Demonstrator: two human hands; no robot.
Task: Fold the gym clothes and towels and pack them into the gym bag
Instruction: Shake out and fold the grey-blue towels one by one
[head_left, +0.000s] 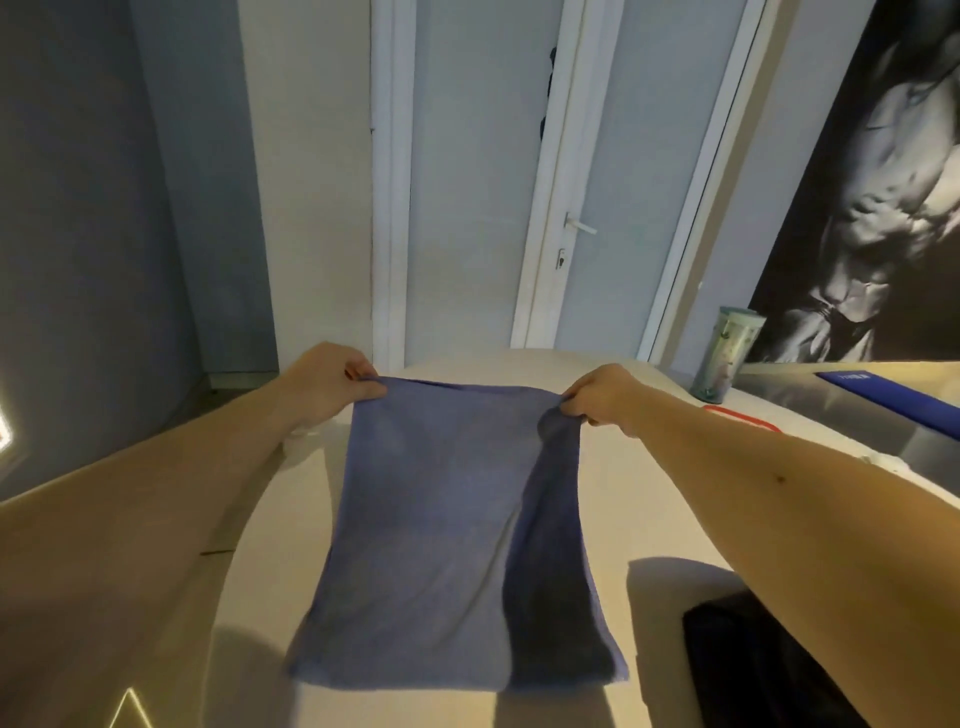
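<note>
Left hand: I see my left hand pinching the far left corner of the towel, with the fingers curled on the cloth.
Right hand: my right hand grips the far right corner, bunching the cloth a little.
Towel: the blue towel is stretched between both hands over the middle of the counter. Its near end looks to lie on the counter. A dark fold runs down its right side.
Counter: the pale counter is under the towel.
Black thing: a dark black thing sits near right, under my right arm. I cannot tell what it is.
Cup: a tall green cup stands far right, well apart from the towel.
Door: a white door is behind the counter.
</note>
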